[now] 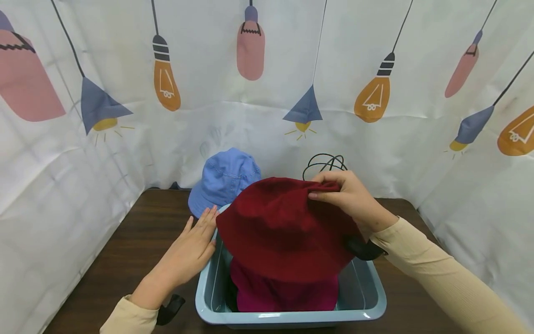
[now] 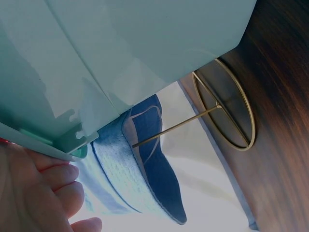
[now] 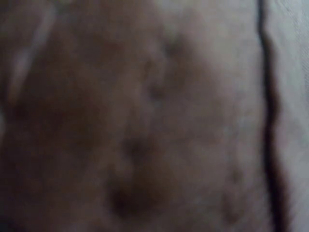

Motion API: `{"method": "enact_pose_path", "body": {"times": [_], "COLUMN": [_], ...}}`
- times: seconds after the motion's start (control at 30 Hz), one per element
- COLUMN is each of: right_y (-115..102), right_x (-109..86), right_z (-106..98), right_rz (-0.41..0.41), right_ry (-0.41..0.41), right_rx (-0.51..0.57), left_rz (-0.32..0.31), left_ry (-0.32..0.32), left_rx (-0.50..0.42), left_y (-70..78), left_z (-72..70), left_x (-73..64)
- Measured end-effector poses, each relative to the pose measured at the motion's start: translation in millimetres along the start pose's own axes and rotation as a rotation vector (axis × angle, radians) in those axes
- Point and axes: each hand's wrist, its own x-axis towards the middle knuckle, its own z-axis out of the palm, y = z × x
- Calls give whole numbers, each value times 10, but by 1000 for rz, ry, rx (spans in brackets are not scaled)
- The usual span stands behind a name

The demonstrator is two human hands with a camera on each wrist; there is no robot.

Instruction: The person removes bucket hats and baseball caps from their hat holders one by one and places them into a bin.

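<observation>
A dark red bucket hat [image 1: 288,227] hangs over a light blue plastic basin [image 1: 202,297]. My right hand [image 1: 352,197] pinches its crown between thumb and fingers at the upper right. Under it in the basin lies a magenta cloth item [image 1: 283,292], partly hidden by the red hat. My left hand [image 1: 192,246] rests on the basin's left rim with its fingers stretched out; in the left wrist view its fingers [image 2: 63,193] are right at the rim. The right wrist view is dark and blurred.
A light blue denim hat [image 1: 229,176] sits behind the basin on a thin gold wire stand [image 2: 248,123]. Dark looped wire [image 1: 325,162] stands at the back right. The dark wooden table [image 1: 154,222] is enclosed by a white curtain [image 1: 267,125] printed with lamps.
</observation>
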Motion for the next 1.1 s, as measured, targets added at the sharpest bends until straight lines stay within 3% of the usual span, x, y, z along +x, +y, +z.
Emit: {"method": "enact_pose_path", "body": {"times": [0.3, 0.43, 0.67, 1.1], "right_y": [-16, -37, -36, -6], "right_x": [-152, -220, -277, -348], "right_z": [35, 67, 94, 142], "right_rz": [-13, 34, 38, 17], "right_ry": [-65, -85, -123, -205], "right_rx": [21, 42, 48, 188], "left_rz": [-3, 7, 9, 5], "left_ry": [-25, -25, -28, -28], "left_rx": [16, 43, 51, 48], "left_y": [10, 4, 4, 6], "left_z": [-7, -4, -12, -14], "left_x": [-13, -10, -9, -15]}}
